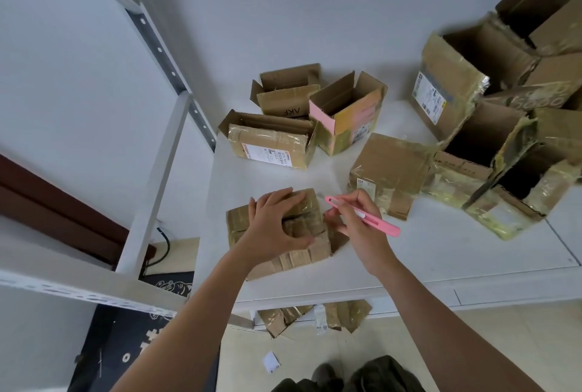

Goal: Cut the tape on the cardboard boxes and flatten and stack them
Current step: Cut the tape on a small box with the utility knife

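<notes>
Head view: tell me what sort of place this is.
Probably a storeroom or home packing corner: a white table crowded with used cardboard boxes, a metal shelving frame beside it, and flattened cardboard on the tiled floor below.

A small brown taped cardboard box (302, 234) lies on the white table's near part. Open brown cardboard boxes (271, 142) stand behind it. A slim pink plastic cutter (365, 216) is tilted just beside the small box.

Storeroom: metal shelving (163, 54), white table (441, 253) of opened cardboard boxes (466, 139).
</notes>
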{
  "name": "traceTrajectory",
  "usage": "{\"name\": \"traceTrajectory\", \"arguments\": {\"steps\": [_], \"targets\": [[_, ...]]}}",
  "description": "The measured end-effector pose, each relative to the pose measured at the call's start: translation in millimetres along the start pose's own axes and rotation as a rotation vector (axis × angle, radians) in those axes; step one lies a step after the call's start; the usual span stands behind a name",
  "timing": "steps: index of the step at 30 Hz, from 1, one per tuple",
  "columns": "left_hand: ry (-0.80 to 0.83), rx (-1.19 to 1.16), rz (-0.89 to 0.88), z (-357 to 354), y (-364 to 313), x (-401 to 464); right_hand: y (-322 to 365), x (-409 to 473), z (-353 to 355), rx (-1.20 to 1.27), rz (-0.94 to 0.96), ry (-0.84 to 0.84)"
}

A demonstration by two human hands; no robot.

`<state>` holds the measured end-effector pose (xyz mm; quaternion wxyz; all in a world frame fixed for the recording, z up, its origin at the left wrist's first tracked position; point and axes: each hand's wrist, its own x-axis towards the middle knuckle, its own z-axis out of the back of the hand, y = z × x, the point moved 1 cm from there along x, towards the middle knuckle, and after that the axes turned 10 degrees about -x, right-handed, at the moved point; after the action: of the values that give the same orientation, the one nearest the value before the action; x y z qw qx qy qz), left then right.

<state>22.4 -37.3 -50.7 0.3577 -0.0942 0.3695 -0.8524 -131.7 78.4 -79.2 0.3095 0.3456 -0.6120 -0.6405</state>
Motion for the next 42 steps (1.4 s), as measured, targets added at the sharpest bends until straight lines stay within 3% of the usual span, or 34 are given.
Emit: {"name": "traceTrajectory", "arguments": {"steps": [9,15,25,36,42], "targets": [[0.039,-0.051,0.011,3.9,-0.4,-0.3,-5.7,2.5,-4.7,-0.013,-0.006,-0.027],[0.052,-0.063,0.026,4.0,-0.6,1.2,-2.2,5.7,-0.2,0.028,-0.075,0.038],[0.064,-0.049,0.04,2.8,-0.6,4.4,-4.7,-15.8,17.6,0.024,-0.024,0.09],[0.087,-0.046,0.066,4.7,-0.9,5.8,4.0,-26.0,32.3,-0.231,0.06,0.184],[-0.078,0.029,0.166,4.7,-7.5,13.0,24.1,-18.8,42.4,-0.289,0.088,0.06]]}}
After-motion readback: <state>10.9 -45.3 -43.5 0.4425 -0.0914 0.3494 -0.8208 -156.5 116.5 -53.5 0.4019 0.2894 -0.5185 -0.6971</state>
